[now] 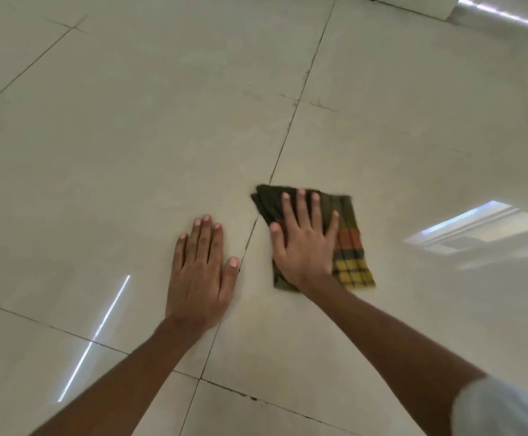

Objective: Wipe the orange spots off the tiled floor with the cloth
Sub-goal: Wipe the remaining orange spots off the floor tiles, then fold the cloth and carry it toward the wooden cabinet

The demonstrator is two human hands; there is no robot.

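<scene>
While the left hand (200, 272) lay flat and empty on the glossy beige tiled floor (130, 136), the right hand (305, 240) pressed open-palmed on the folded dark-green checked cloth (349, 247), just right of a grout line (283, 146); a faint yellowish smear (256, 297) showed beside it.

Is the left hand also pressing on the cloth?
No, the left hand lies flat on the bare tiled floor, apart from the cloth, which only the right hand presses.
</scene>
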